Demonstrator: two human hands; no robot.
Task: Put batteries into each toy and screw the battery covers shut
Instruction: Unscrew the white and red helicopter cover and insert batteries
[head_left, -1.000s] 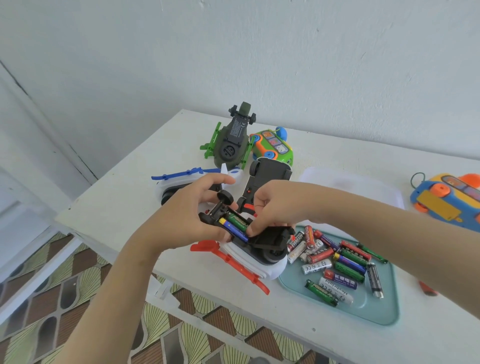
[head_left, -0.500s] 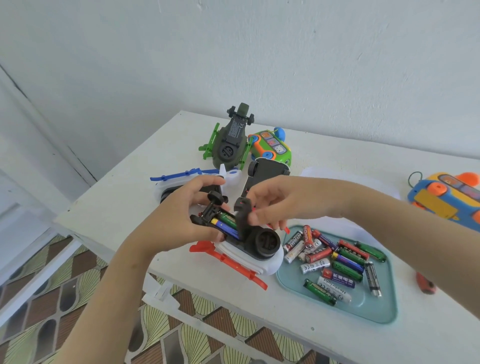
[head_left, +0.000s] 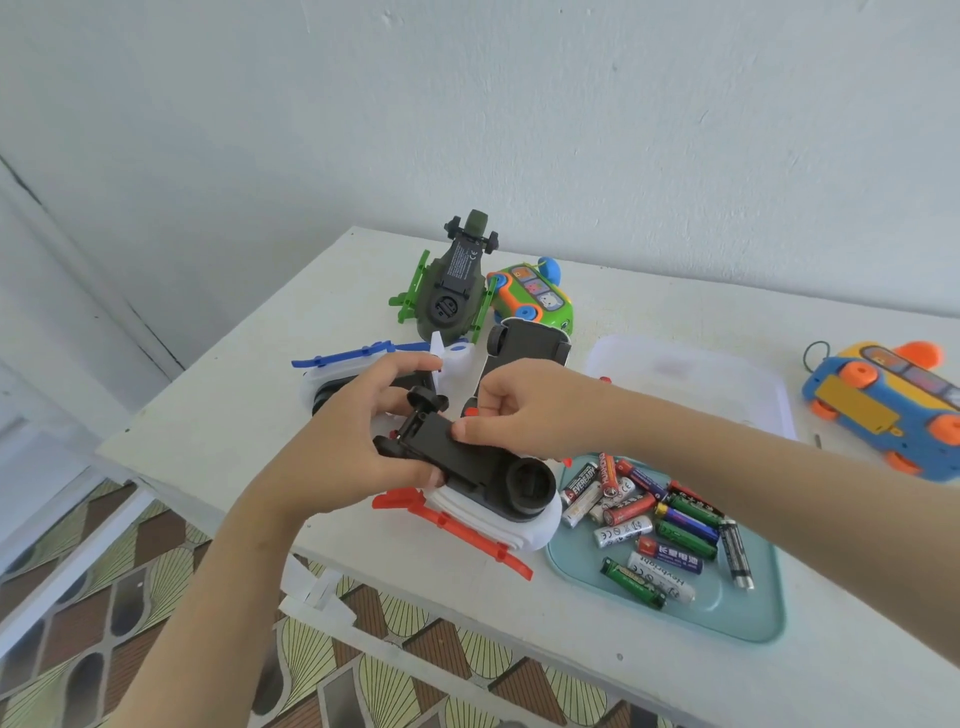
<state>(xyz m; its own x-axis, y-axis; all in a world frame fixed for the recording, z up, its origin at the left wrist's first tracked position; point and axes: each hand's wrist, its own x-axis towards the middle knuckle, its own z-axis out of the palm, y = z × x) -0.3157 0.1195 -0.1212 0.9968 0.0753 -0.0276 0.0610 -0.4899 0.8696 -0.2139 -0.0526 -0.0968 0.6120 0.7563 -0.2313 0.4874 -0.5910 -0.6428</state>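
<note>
Right now the right hand's (head_left: 524, 405) thumb and curled fingers pinch one end of the black battery cover (head_left: 439, 441), which lies flat along the dark underside of the white toy helicopter (head_left: 498, 525). Whether the cover is fully seated cannot be told. The left hand (head_left: 358, 441) wraps the toy's narrow tail end, its thumb on the near side and its fingers curled over the far side beside a small black wheel. The helicopter is belly-up and tilted, its round black nose piece toward the teal tray (head_left: 753, 618) and its red rotor blades (head_left: 452, 525) underneath, just left of that tray at the near edge of the white table (head_left: 234, 415).

Loose batteries (head_left: 660, 525) lie heaped in the tray, red, green, purple, silver and black. Beyond the tray sits a translucent white lid (head_left: 691, 384). Right of the tray, farther back, lies a blue and orange toy (head_left: 883, 410). Left of the tray and behind the hands are a dark-bottomed toy (head_left: 524, 343) and a white toy with blue blades (head_left: 337, 364). Farther back from the tray lie a dark green helicopter (head_left: 452, 291), belly-up, and a green and orange toy car (head_left: 535, 299) touching its side.
</note>
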